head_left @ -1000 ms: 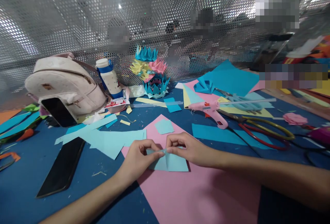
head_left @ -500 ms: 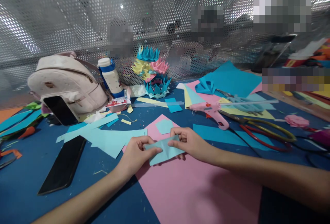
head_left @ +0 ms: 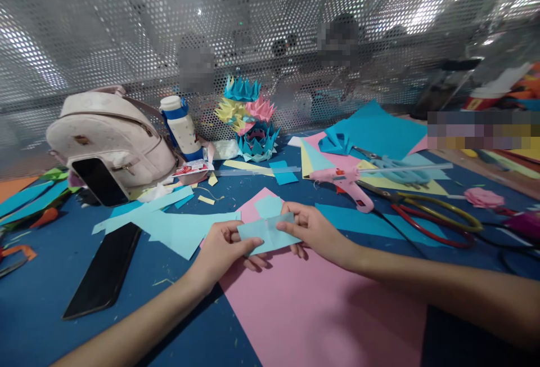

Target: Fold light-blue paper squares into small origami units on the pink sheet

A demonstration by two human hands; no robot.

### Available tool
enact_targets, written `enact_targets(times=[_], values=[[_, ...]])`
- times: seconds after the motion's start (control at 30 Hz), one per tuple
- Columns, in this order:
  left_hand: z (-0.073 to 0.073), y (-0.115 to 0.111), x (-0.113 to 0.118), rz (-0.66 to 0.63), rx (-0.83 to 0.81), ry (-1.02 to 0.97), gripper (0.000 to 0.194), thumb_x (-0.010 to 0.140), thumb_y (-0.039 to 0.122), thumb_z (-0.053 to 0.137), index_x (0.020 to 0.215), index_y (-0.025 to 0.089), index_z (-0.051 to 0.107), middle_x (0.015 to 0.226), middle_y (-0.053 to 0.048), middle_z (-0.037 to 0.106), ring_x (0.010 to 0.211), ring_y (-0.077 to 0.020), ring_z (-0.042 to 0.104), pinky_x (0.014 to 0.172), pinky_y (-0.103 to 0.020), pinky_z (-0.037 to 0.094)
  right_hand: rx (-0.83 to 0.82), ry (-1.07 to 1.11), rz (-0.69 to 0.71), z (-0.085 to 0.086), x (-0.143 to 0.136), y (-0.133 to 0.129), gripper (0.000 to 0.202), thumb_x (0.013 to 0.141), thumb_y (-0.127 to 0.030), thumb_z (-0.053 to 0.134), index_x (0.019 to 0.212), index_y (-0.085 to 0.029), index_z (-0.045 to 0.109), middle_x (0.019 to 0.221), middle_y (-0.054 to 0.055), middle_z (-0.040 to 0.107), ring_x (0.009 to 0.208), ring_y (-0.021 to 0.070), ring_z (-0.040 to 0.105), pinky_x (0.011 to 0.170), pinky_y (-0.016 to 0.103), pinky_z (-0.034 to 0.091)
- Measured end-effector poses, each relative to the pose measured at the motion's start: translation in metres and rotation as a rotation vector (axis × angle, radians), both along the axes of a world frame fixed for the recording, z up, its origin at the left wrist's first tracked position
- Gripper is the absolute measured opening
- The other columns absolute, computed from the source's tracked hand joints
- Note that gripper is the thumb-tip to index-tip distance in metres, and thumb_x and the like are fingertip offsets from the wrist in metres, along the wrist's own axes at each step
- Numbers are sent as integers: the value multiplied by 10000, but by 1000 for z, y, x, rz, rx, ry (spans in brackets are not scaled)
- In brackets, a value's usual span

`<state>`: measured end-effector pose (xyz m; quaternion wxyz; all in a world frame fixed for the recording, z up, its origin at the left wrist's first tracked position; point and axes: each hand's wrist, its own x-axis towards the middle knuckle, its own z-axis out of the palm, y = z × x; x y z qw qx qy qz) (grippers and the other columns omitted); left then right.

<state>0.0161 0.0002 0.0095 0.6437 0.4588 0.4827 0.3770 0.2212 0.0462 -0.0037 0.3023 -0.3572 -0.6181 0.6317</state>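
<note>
A creased, light blue piece of paper (head_left: 270, 235) is held between my two hands, its long side running across my view. My left hand (head_left: 225, 249) pinches its left end with the thumb on top and fingers beneath. At the right end, my right hand (head_left: 310, 229) grips it the same way. Under my hands lies a large pink sheet (head_left: 333, 310). Just beyond the held paper, a small light blue paper piece (head_left: 269, 206) rests on the pink sheet's far corner.
A pink glue gun (head_left: 343, 180) and red-and-yellow-handled scissors (head_left: 439, 218) lie to the right. Left are a black phone (head_left: 103, 271), light blue paper scraps (head_left: 181, 232) and a backpack (head_left: 109, 136). A bottle (head_left: 181, 128) and folded paper flowers (head_left: 248, 113) stand at the back.
The held paper has turned slightly and its far edge has risen, so it looks more level. More of my left fingers shows beneath it. Both hands keep their hold.
</note>
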Motion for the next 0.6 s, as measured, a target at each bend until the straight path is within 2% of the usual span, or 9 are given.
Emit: enact_targets(times=[0.13,0.6], values=[[0,-1,1,57,24,5,338,717,381,773,792,92,614,623,-88,717,501,-205,700,444,-235,523,50,-29,-58,0,0,1,333,800,-450,677,787,-193,466,441,-78,525,314,86,477,329,180,389],[1,-3,1,146,47,6,334,712,376,777,737,109,579,585,-79,709,476,-209,692,465,-256,543,163,-63,-201,3,3,2,334,841,-473,632,769,-204,449,463,-91,435,352,67,415,350,164,295]])
